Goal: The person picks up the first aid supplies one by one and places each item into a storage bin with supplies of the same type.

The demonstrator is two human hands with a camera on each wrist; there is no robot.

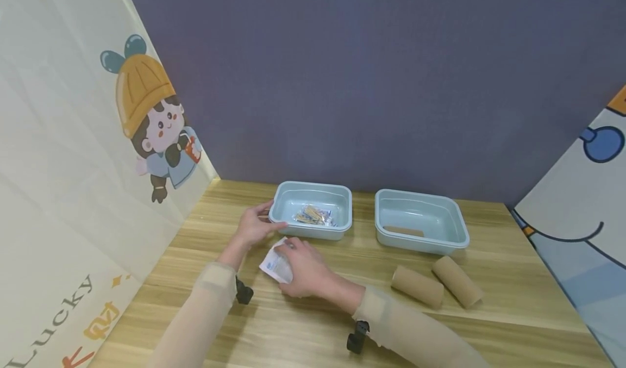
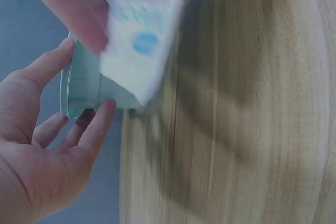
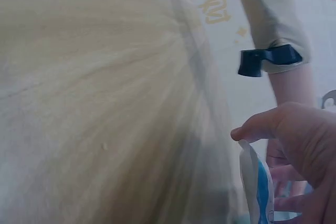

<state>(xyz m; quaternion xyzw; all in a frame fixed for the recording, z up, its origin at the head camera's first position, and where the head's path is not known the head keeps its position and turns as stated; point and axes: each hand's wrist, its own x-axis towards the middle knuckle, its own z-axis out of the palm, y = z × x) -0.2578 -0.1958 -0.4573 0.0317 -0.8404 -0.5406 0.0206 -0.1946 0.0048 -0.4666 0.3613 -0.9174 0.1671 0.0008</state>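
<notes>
My right hand [image 1: 307,270] pinches a flat white packet with blue print [image 1: 275,264] in front of the left light-blue plastic bin [image 1: 310,233]. In the right wrist view the packet [image 3: 254,182] appears edge-on between thumb and fingers. My left hand [image 1: 252,225] holds the left end of that bin, thumb at the front rim and fingers along the side. The left wrist view shows the packet [image 2: 142,51] blurred, overlapping the bin wall [image 2: 84,85]. Inside the bin lies a clear bag of small thin sticks [image 1: 314,214].
A second light-blue bin [image 1: 421,244] stands to the right, with a flat brown piece [image 1: 403,231] inside. Two cardboard tubes [image 1: 417,286] [image 1: 457,282] lie in front of it on the wooden table [image 1: 303,335]. A dark panel [image 1: 362,85] rises behind the bins.
</notes>
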